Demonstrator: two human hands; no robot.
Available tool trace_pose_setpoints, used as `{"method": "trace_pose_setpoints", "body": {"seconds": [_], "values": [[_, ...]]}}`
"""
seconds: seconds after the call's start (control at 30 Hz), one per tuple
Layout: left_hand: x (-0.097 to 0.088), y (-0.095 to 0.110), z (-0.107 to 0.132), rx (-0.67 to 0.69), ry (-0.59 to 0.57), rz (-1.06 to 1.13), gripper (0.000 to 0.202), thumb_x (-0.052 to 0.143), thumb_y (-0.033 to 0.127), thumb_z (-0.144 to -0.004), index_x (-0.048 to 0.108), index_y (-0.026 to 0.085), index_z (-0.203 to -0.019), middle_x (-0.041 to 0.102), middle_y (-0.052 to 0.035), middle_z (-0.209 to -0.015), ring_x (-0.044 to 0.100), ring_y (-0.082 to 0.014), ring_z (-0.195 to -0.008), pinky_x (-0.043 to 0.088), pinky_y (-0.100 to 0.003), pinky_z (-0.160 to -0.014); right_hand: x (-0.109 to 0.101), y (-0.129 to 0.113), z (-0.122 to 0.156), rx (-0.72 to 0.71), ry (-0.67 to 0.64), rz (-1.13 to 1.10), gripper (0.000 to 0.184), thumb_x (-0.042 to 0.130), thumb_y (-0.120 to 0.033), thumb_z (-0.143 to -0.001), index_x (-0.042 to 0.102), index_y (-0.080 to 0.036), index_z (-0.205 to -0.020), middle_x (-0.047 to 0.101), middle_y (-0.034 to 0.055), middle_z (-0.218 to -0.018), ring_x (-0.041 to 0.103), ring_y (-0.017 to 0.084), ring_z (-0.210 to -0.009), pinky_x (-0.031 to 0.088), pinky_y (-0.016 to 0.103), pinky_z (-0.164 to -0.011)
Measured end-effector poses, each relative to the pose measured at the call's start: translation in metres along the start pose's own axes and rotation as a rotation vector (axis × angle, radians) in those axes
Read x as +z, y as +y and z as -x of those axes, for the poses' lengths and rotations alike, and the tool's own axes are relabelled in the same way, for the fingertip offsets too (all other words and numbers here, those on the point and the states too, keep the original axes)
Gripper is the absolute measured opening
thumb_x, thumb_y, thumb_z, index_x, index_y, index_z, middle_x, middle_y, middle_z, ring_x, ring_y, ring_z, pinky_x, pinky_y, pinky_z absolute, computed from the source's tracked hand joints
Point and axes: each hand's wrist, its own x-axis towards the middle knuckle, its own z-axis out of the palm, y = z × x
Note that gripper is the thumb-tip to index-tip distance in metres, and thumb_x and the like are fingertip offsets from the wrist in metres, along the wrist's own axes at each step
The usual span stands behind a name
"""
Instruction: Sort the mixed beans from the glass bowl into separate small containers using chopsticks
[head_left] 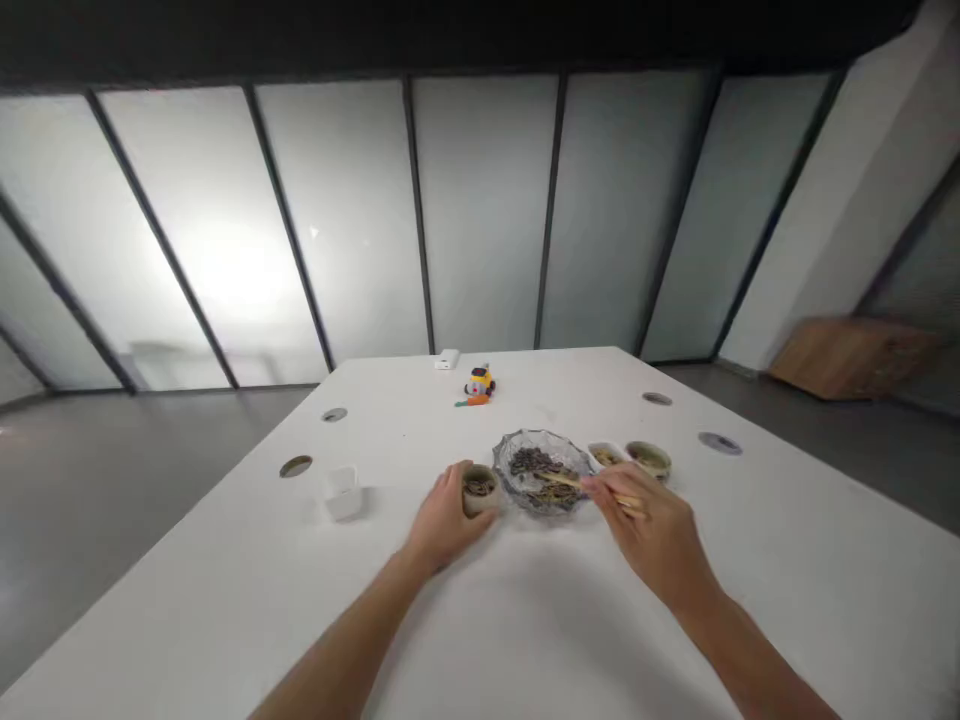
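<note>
My left hand (pixel 444 522) is wrapped round a small round cup (pixel 480 488) that holds dark bits. It stands just left of a clear glass bowl (pixel 546 470) with dark and tan pieces in it. My right hand (pixel 651 535) pinches a pair of wooden chopsticks (pixel 574 482); their tips reach into the glass bowl. Right of the bowl sit a small white dish (pixel 606 455) and a small round greenish dish (pixel 649 458).
A white table (pixel 525 620) carries everything. A small clear container (pixel 343 492) stands at the left. A little yellow toy (pixel 480 382) with an orange carrot-like piece (pixel 474 401) and a white block (pixel 447 359) sit at the far edge. Round cable holes dot the tabletop.
</note>
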Motion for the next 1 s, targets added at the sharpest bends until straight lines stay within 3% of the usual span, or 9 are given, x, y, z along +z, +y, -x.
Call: {"method": "trace_pose_setpoints", "body": {"seconds": [0.3,0.67,1.0], "values": [[-0.002,0.0,0.003,0.04,0.034,0.003,0.062,0.075,0.033,-0.079,0.05,0.024,-0.135,0.06,-0.0096,-0.136,0.058,-0.0271,-0.126,0.045,-0.041,-0.109,0.0,-0.002,0.004,-0.002,-0.033,-0.124,0.01,0.064,-0.024,-0.099,0.069,-0.023,-0.091,0.071,0.0017,-0.084,0.072,0.017,-0.078,0.055,0.026,-0.071],[-0.003,0.004,0.003,0.035,0.026,0.003,0.062,0.075,0.031,-0.079,0.05,0.024,-0.135,0.06,-0.01,-0.136,0.058,-0.0273,-0.126,0.045,-0.041,-0.11,0.003,0.002,0.006,0.031,-0.096,-0.142,0.014,0.063,-0.028,-0.1,0.07,-0.023,-0.089,0.071,0.0034,-0.085,0.071,0.017,-0.075,0.056,0.027,-0.068],[-0.001,0.002,0.002,0.024,0.031,-0.004,0.063,0.076,0.031,-0.079,0.05,0.023,-0.136,0.06,-0.0106,-0.137,0.059,-0.0277,-0.126,0.045,-0.042,-0.111,-0.002,-0.009,0.003,0.026,0.108,-0.206,0.011,0.064,-0.018,-0.096,0.073,-0.023,-0.091,0.074,0.004,-0.088,0.072,0.018,-0.08,0.058,0.029,-0.074]]}}
